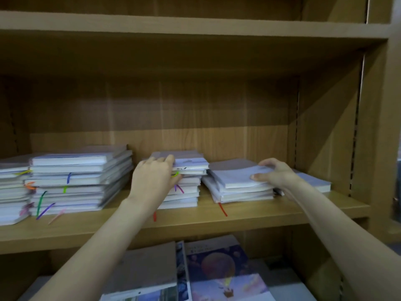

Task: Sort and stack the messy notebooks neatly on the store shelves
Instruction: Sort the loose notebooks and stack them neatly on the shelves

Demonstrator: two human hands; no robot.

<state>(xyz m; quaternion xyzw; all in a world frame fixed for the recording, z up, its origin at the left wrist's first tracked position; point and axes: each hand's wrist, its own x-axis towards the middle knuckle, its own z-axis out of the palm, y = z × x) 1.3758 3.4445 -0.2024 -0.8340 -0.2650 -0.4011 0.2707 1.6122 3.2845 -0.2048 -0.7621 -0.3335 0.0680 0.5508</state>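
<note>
Notebooks lie in piles on the middle wooden shelf (260, 211). My left hand (155, 178) rests against the front left side of the middle stack (188, 181), fingers curled over its upper notebooks. My right hand (275, 172) grips the right edge of the top notebook (234, 175) of a lower, slanted pile (243, 195), thumb under and fingers on top. A single notebook (314, 182) lies flat behind my right wrist. Coloured ribbon bookmarks hang from the stacks.
Two taller stacks (73, 181) with ribbon markers fill the shelf's left part. The shelf's right side wall (325, 137) stands close to my right hand. On the shelf below lie a brown-covered notebook (143, 270) and a balloon-picture notebook (223, 270).
</note>
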